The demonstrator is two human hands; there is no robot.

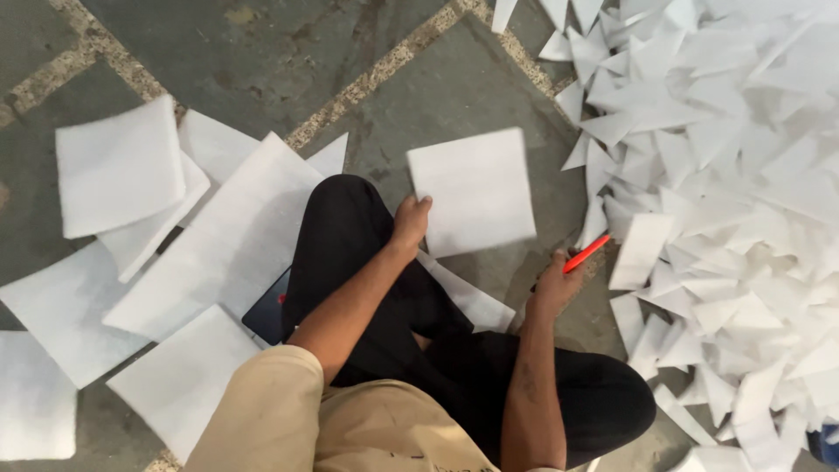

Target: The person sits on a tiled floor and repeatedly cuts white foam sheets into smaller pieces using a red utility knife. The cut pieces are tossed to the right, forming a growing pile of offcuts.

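Two hands: both are seen from above, extended over the black-trousered knees (376, 262) of a person seated on the floor (262, 61).
Left hand: the left hand (409, 220) is closed on the near left edge of a white square sheet (476, 192), thumb on top, just beyond the left knee.
White square sheet: it is held flat and slightly blurred above the floor, ahead of the knees and between the two hands; its right side lies near the scrap heap (725, 192).
Right hand: the right hand (552, 284) is curled around a red pen (585, 253), which sticks out up and to the right, toward the scrap heap; the hand is placed beyond the right knee.
Hands together or apart: the hands are kept apart, each clamped on its own thing.
Scrap heap: a large pile of white triangular and strip-shaped offcuts is spread to the right of the knees.
Cut squares: several white square pieces (118, 166) are laid overlapping on the floor to the left of the knees.
Dark flat object: a dark slab with a red mark (266, 310) is partly covered by sheets, just left of the left knee; its kind cannot be told.
Loose sheet: another white piece (476, 301) is tucked against the knees, below the held sheet.
Floor: grey stone with pale speckled seams is seen beyond the knees.
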